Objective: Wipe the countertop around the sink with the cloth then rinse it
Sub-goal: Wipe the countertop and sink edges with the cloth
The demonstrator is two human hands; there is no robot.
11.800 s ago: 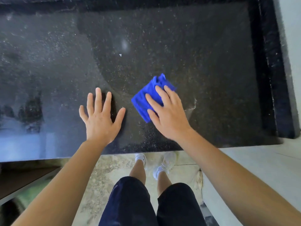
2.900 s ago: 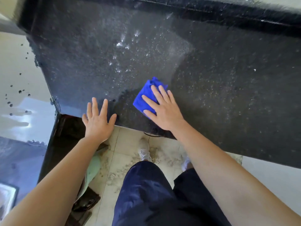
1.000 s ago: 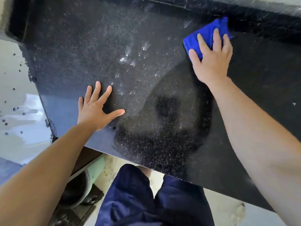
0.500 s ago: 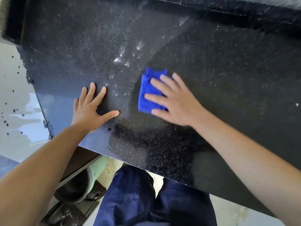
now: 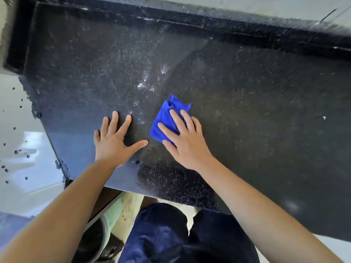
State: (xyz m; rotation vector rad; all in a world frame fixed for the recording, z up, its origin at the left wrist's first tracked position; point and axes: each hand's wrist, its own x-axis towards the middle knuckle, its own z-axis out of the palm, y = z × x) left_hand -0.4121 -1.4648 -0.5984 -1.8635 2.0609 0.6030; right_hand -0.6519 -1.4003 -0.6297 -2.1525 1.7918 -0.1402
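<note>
A blue cloth (image 5: pixel 167 118), folded and a little crumpled, lies on the black speckled countertop (image 5: pixel 266 114). My right hand (image 5: pixel 187 143) presses flat on the cloth's near right part, fingers spread over it. My left hand (image 5: pixel 114 143) rests flat on the bare counter just left of the cloth, fingers apart and holding nothing. A wet, darker patch shows near the counter's front edge (image 5: pixel 176 181). No sink is in view.
A raised black backsplash (image 5: pixel 209 23) runs along the far edge under a pale wall. The counter ends at the left, beside a white surface (image 5: pixel 20 149) with dark specks. Below the front edge are my dark shorts and a pale green bucket (image 5: pixel 112 215) on the floor.
My right hand swept the cloth from the far right by the backsplash back toward me, and it now sits close to my left hand. My left hand stayed planted.
</note>
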